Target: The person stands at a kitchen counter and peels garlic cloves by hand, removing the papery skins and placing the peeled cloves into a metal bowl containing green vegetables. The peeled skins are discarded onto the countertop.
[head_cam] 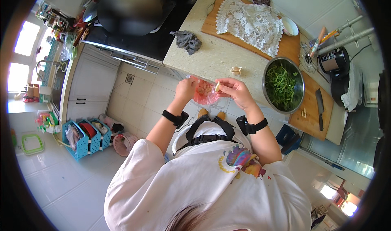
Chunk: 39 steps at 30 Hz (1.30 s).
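Observation:
My right hand [234,93] pinches a pale peeled garlic clove [217,86] between thumb and fingertips. Its place is just off the front edge of the speckled stone counter [210,60]. My left hand [185,91] is curled to the left, its fingertips together; whether something thin is between them cannot be seen. Below and between both hands is a pink container with a clear plastic liner [204,93], holding pale scraps that look like garlic skins. A partial garlic bulb [236,71] rests on the counter above my right hand.
Right of my hands stands a steel bowl [265,90] of chopped greens. Beyond it, a wooden cutting board [311,125] bears a kitchen knife [319,108] and garlic cloves [303,112]. A grey rag [187,41] lies near the cooktop [143,44]. White lace [250,24] covers another board.

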Motion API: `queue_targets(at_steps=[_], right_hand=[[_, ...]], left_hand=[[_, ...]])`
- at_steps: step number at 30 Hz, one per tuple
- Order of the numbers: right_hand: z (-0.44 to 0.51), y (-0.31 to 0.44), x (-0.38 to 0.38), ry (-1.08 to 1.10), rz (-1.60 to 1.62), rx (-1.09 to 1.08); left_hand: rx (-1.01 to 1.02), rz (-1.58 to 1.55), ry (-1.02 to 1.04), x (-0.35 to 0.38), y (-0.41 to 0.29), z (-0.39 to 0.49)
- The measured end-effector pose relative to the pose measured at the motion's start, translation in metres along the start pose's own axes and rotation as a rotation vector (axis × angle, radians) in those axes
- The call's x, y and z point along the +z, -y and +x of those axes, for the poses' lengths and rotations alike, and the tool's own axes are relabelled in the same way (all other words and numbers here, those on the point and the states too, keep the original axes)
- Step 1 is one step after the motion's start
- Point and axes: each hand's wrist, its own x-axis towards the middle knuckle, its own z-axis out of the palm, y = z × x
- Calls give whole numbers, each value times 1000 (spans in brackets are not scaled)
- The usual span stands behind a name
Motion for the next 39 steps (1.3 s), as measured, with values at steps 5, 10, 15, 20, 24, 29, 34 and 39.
queue_targets(at_steps=[5,10,15,20,24,29,34,39], right_hand=[[1,-3,1,-28,15,-50],[2,-5,2,-73,34,-100],[3,-7,2,-73,27,-124],[6,-6,8,-64,40,-107],[4,-2,12,-88,55,-89],[2,1,12,-98,82,-82],[1,2,9,-90,107,-70],[1,1,8,-93,105,-90]], left_hand=[[-15,26,2,16,7,2],[135,-338,-61,10,-4,-1],[179,-839,122,-24,-44,-24],[509,-498,-100,-43,-76,-40],[572,-385,-256,-38,-79,-42],[604,-357,-281,-34,-78,-45],[667,-342,-323,-34,-81,-46],[595,-385,-345,-31,-84,-51]])
